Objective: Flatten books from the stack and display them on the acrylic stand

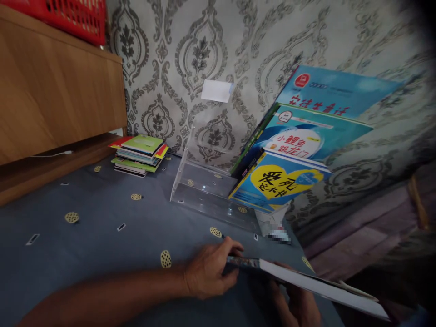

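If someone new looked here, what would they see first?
Probably the big yellow heart on the blue book, at the clear rack's right end. Then the red basket, high in the left corner, and, low down, a white-edged book held by the left hand and right hand.

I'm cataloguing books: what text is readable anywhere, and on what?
"爱死这本书": front book.
"小鲤鱼跳龙门": middle book.
"安徒生童话": rear book, partly covered.
Other cover and spine print: too small or blurred.
Held book: none readable.
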A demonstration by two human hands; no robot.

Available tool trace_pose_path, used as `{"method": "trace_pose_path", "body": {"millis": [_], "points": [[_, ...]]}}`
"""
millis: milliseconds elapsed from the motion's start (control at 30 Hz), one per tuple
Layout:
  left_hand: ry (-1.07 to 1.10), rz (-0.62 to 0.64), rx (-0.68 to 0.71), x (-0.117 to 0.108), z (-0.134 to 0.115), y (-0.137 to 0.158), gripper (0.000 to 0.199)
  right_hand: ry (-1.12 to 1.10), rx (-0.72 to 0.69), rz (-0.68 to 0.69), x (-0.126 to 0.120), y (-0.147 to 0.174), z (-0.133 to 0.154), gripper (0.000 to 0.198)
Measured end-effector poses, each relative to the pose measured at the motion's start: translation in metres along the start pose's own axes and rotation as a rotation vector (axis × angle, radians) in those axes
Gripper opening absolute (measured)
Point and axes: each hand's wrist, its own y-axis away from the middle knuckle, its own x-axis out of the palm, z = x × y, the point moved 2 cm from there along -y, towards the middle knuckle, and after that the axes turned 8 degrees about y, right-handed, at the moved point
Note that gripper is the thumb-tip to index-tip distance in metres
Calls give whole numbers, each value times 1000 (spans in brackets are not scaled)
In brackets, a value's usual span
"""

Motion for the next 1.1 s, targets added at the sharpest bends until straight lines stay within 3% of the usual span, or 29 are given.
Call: {"method": "trace_pose_path", "body": {"millis": [433,567,767,933,1100], "points": [[-36,18,10,2,-2,2,44,-40,29,14,-2,0,-2,29],[-104,-5,-3,-1,-1,-1,44,-32,118,-16,0,-4,-1,35],[-232,-23,-22,-6,-1,-8,44,-62,226,82,2,-16,7,36],[-261,-88,-40,-11,8,-18,44,-42,179,52,6,-27,2,40],[-251,-132,52,-17,22,-32,38,-33,126,36,15,-41,-7,38]]}}
